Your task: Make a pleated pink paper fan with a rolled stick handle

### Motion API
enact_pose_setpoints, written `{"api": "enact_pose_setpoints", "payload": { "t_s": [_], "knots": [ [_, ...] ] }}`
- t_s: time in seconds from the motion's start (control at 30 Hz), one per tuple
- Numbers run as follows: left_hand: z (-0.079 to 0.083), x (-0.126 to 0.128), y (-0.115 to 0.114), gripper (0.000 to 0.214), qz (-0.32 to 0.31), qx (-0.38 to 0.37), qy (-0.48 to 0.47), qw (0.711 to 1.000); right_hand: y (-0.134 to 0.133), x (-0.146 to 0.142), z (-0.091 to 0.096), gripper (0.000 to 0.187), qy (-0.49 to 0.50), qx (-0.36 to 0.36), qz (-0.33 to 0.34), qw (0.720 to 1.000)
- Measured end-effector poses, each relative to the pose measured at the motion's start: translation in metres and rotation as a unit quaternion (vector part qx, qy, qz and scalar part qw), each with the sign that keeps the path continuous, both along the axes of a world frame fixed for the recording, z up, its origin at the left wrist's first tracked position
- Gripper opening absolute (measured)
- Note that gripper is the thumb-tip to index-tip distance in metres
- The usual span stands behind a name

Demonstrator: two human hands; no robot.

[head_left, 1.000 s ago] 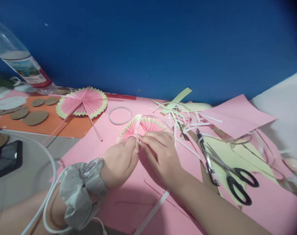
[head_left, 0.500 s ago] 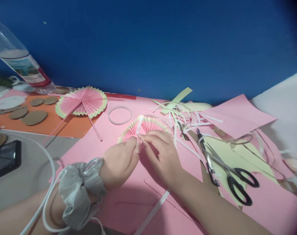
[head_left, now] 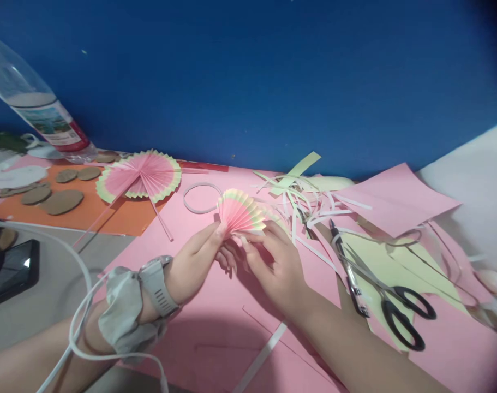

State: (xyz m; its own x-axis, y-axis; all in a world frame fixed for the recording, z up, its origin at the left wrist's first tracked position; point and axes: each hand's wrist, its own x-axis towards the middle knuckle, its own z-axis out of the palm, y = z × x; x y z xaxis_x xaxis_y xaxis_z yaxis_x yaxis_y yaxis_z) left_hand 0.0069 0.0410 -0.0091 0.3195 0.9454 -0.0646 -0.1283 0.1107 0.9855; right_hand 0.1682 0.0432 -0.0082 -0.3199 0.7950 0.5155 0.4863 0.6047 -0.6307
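Between my hands is a pleated paper fan [head_left: 239, 210], pink with a yellow-green edge, lifted over the pink sheet [head_left: 215, 360]. My left hand [head_left: 199, 262] pinches its left lower side, thumb in front and fingers behind. At the lower right of the folds, my right hand [head_left: 276, 262] grips the fan with thumb and fingers; some fingertips are hidden behind it. Another pleated paper fan [head_left: 150, 169], wider and opened out with two pink paper sticks, lies to the left. A pale ring [head_left: 202, 184] rests just behind my left hand.
Scissors [head_left: 407, 316] and a pen [head_left: 350, 273] lie right of my right arm, by paper strips [head_left: 301, 191]. At left are cardboard discs [head_left: 62, 202], a bottle [head_left: 55, 120] and a phone [head_left: 15, 273]. A white cable [head_left: 80, 327] crosses my left forearm. A blue wall [head_left: 248, 82] stands behind.
The small fan has been raised and turned, its pleats now gathered into a narrower spread. My left hand has turned, its thumb now on the fan's front. The white strip on the fan no longer shows.
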Motion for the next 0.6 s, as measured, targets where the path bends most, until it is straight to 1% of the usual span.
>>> {"api": "enact_pose_setpoints", "payload": {
  "t_s": [0.1,0.27,0.33,0.4,0.43,0.5,0.6],
  "knots": [
    [0.002,-0.001,0.002,0.04,0.0,-0.007,0.009,1.0,0.0,0.0,0.0,0.018,0.017,-0.002,-0.002,1.0],
    [0.005,-0.003,0.002,0.041,-0.033,-0.007,0.037,0.999,0.002,0.0,0.003,0.016,0.063,-0.013,-0.02,0.998],
    [0.006,-0.003,0.002,0.04,-0.042,-0.01,0.043,0.998,0.003,-0.001,0.004,0.014,0.088,-0.016,-0.041,0.995],
    [0.006,-0.003,0.002,0.042,-0.048,-0.01,0.055,0.997,0.004,-0.002,0.003,0.011,0.142,-0.033,-0.079,0.986],
    [0.006,-0.002,0.002,0.044,-0.051,-0.008,0.065,0.997,0.006,-0.002,0.002,0.01,0.183,-0.049,-0.099,0.977],
    [0.006,-0.002,0.001,0.049,-0.05,-0.006,0.08,0.996,0.01,-0.003,0.0,0.013,0.285,-0.092,-0.125,0.946],
    [0.004,-0.003,0.002,0.049,-0.008,-0.021,0.055,0.998,0.02,0.0,-0.004,0.015,0.433,-0.145,-0.14,0.879]
  ]
}}
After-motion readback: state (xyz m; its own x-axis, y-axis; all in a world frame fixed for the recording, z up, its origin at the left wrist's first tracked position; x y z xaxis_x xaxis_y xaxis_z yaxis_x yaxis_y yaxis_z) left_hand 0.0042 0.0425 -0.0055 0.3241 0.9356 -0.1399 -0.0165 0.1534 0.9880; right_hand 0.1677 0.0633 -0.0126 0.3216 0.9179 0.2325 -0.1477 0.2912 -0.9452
